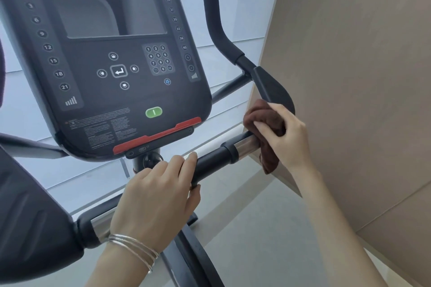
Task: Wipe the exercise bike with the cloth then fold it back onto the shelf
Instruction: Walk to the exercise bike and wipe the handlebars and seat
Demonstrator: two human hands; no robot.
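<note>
While the left hand clasps the black handlebar grip, seemingly to steady the exercise bike, the right hand clamps the bunched brown cloth around the chrome sensor section, likely so rubbing covers it all round.

Brown cloth bunched around chrome handlebar of black exercise bike

We note a reddish-brown cloth, a black console with a red lower strip and green button — handlebar black and chrome, wall panel beige, bangles silver.
</note>
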